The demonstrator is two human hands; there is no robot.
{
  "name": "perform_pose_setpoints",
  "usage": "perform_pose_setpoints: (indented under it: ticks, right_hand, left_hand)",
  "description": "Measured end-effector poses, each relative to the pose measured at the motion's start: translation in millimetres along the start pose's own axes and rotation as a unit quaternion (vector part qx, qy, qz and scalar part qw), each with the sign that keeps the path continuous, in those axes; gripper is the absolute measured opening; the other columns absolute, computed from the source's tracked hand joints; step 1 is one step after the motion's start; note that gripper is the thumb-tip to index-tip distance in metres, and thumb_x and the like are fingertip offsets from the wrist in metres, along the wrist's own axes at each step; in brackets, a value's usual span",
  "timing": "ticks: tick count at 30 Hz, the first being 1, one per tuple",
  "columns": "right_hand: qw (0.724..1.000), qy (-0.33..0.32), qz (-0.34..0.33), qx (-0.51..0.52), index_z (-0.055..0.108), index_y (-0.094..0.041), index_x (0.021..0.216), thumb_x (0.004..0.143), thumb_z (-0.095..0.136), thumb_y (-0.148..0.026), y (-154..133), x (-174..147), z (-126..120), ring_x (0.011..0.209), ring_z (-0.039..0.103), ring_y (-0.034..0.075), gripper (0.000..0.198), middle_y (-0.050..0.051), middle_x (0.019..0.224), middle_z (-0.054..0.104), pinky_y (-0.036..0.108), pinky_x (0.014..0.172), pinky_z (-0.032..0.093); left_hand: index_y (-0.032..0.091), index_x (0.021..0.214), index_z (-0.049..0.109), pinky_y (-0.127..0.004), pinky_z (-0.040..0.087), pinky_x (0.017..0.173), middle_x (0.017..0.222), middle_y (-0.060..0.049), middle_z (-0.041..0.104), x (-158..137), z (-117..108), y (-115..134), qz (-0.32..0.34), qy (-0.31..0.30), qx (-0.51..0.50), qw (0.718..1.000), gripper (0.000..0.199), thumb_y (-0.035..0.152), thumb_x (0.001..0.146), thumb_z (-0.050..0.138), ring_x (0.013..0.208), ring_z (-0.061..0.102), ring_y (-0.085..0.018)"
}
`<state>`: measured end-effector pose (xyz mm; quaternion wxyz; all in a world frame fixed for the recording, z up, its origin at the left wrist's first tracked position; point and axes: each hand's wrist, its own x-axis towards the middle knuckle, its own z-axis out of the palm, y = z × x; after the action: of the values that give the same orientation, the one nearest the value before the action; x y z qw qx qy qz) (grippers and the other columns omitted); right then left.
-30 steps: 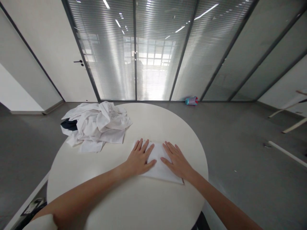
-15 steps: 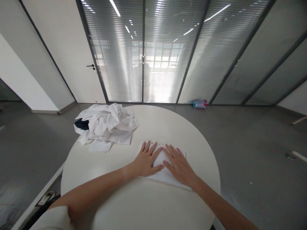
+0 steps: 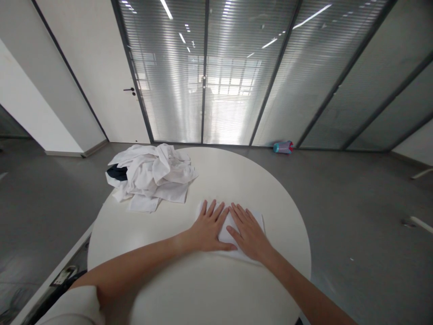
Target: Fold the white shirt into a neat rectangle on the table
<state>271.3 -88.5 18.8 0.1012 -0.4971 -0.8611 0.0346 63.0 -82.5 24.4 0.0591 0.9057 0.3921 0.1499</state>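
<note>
A folded white cloth [image 3: 226, 234] lies flat on the round white table [image 3: 189, 289], partly hidden beneath my hands. My left hand [image 3: 210, 229] rests palm down on its left part, fingers spread. On the right part lies my right hand [image 3: 247, 232], also flat, its fingers stretched out and the thumb apart. The fingertips of the two hands come close together near the cloth's far edge. Whether it is a garment or a plain cloth cannot be made out.
A crumpled heap of white fabric [image 3: 154, 174] lies at the table's far left, with a dark navy piece [image 3: 117, 172] showing at its left side. Beyond the table, a blue and red cylindrical object [image 3: 283, 147] is on the floor by the glass partition [image 3: 230, 104].
My left thumb has moved slightly right and nearer to me. The right hand has shifted a little left, uncovering more of the cloth's right edge. The view has tilted slightly.
</note>
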Motion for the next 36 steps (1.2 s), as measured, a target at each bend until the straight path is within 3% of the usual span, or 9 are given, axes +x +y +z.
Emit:
perform_pose_setpoints:
  ticks: [9, 14, 18, 21, 25, 28, 30, 33, 36]
  right_hand:
    - [0.999, 0.031, -0.015, -0.006, 0.026, -0.020, 0.158, 0.102, 0.029, -0.057, 15.8, -6.0, 7.1, 0.150, 0.023, 0.026, 0.067, 0.010, 0.162, 0.026, 0.051, 0.120, 0.026]
    - [0.999, 0.012, 0.030, -0.033, 0.035, -0.019, 0.155, 0.101, 0.025, -0.060, 34.8, -12.0, -4.8, 0.147, 0.030, 0.027, 0.068, 0.013, 0.159, 0.033, 0.055, 0.120, 0.023]
    - [0.999, 0.005, 0.034, -0.034, 0.036, -0.016, 0.154, 0.102, 0.018, -0.057, 20.0, -2.6, -13.2, 0.148, 0.029, 0.029, 0.069, 0.013, 0.157, 0.037, 0.059, 0.121, 0.017]
    - [1.000, 0.001, 0.009, -0.015, 0.032, -0.014, 0.155, 0.103, 0.018, -0.057, 6.7, 3.6, -9.2, 0.149, 0.025, 0.027, 0.070, 0.013, 0.159, 0.032, 0.054, 0.121, 0.021]
    - [1.000, 0.001, 0.015, -0.018, 0.030, -0.011, 0.156, 0.101, 0.024, -0.061, 17.6, -3.9, -2.3, 0.149, 0.025, 0.027, 0.075, 0.015, 0.160, 0.028, 0.051, 0.121, 0.023]
    - [0.999, 0.000, 0.040, -0.025, 0.031, -0.011, 0.155, 0.100, 0.027, -0.062, 33.7, -18.4, -6.5, 0.148, 0.028, 0.028, 0.076, 0.018, 0.158, 0.031, 0.055, 0.121, 0.022]
    - [1.000, 0.006, 0.015, -0.023, 0.031, -0.018, 0.156, 0.100, 0.031, -0.062, 36.7, -30.2, -13.2, 0.149, 0.025, 0.029, 0.071, 0.015, 0.160, 0.029, 0.058, 0.120, 0.019]
    - [0.995, -0.009, -0.104, -0.010, 0.026, -0.034, 0.157, 0.093, 0.044, -0.067, 25.8, -48.3, -22.3, 0.152, 0.013, 0.032, 0.074, 0.005, 0.165, 0.017, 0.060, 0.120, 0.017]
    - [0.988, -0.016, -0.155, -0.019, 0.019, -0.038, 0.158, 0.089, 0.052, -0.069, 8.5, -60.2, -22.2, 0.152, 0.008, 0.036, 0.082, 0.003, 0.166, 0.007, 0.060, 0.118, 0.023]
  left_hand:
    - [0.016, 0.158, 0.022, -0.063, 0.009, 0.119, 0.161, -0.019, 0.024, -4.2, 0.7, -3.7, 0.003, 0.007, 0.005, 1.000, 0.103, 0.084, 0.082, 0.039, 0.150, 0.016, -0.041]
    - [0.013, 0.156, 0.028, -0.058, 0.014, 0.121, 0.160, -0.021, 0.026, -8.9, -9.8, -7.1, 0.001, -0.008, 0.008, 1.000, 0.095, 0.078, 0.088, 0.037, 0.150, 0.018, -0.037]
    - [0.013, 0.154, 0.032, -0.061, 0.013, 0.120, 0.157, -0.021, 0.033, 2.8, -14.6, 4.3, -0.008, 0.003, 0.000, 1.000, 0.091, 0.077, 0.089, 0.034, 0.150, 0.018, -0.039]
    - [0.011, 0.156, 0.026, -0.059, 0.013, 0.121, 0.159, -0.020, 0.029, 10.0, -9.6, 8.7, 0.000, 0.005, -0.013, 1.000, 0.094, 0.077, 0.090, 0.034, 0.150, 0.017, -0.038]
    - [0.011, 0.156, 0.026, -0.052, 0.017, 0.122, 0.161, -0.020, 0.025, 0.5, -7.9, -4.9, 0.018, -0.016, -0.024, 0.999, 0.092, 0.075, 0.090, 0.038, 0.151, 0.019, -0.033]
    - [0.013, 0.157, 0.024, -0.052, 0.018, 0.122, 0.161, -0.020, 0.025, -19.3, -19.5, -18.6, 0.036, -0.039, -0.022, 0.998, 0.089, 0.071, 0.092, 0.042, 0.151, 0.020, -0.032]
    - [0.018, 0.157, 0.026, -0.056, 0.018, 0.121, 0.162, -0.018, 0.025, -34.7, -29.6, -23.9, 0.071, -0.052, -0.010, 0.996, 0.086, 0.070, 0.091, 0.046, 0.151, 0.018, -0.035]
    - [0.028, 0.154, 0.034, -0.055, 0.022, 0.120, 0.161, -0.010, 0.030, -53.3, -38.6, -27.1, 0.153, -0.056, 0.013, 0.987, 0.070, 0.057, 0.093, 0.055, 0.148, 0.027, -0.033]
    - [0.037, 0.146, 0.045, -0.049, 0.030, 0.118, 0.154, -0.003, 0.044, -60.1, -37.3, -31.3, 0.179, -0.011, 0.042, 0.983, 0.050, 0.036, 0.097, 0.057, 0.141, 0.041, -0.027]
